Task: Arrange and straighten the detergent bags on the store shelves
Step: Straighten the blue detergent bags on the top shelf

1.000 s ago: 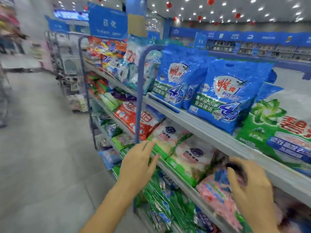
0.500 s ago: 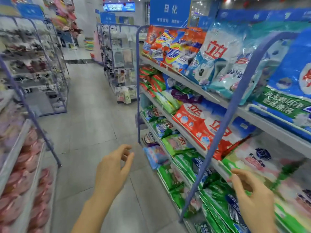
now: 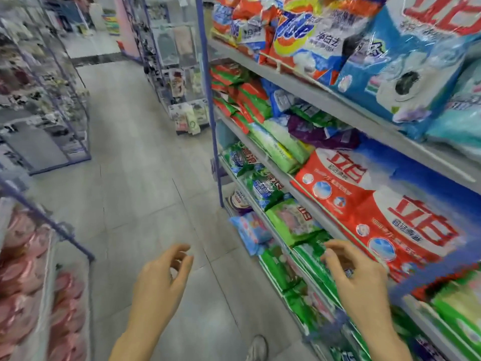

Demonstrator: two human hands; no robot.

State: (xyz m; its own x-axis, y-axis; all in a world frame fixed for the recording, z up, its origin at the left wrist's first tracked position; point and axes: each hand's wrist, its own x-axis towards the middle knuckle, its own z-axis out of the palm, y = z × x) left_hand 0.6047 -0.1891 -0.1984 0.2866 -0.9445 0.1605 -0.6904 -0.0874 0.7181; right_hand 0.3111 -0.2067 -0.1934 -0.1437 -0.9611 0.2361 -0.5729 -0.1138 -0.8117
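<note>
Detergent bags fill the grey shelves (image 3: 322, 100) on my right. Large red bags (image 3: 395, 217) lie on the middle shelf, with green bags (image 3: 294, 222) on the shelf below and a small blue bag (image 3: 251, 231) sticking out over the aisle. Blue and orange bags (image 3: 307, 40) stand on the top shelf. My right hand (image 3: 359, 280) hovers in front of the green bags (image 3: 315, 259), fingers loosely curled, holding nothing. My left hand (image 3: 158, 282) hangs over the aisle floor, relaxed and empty.
A grey tiled aisle (image 3: 135, 165) runs ahead between racks. A wire rack with pink packs (image 3: 31, 282) stands at the near left. A blue shelf post (image 3: 212, 121) marks the end of this bay. My shoe (image 3: 257, 347) shows at the bottom.
The view has swung left along the aisle, away from the blue bags. Both hands came off the lower shelf; the right hand now hovers by the green bags.
</note>
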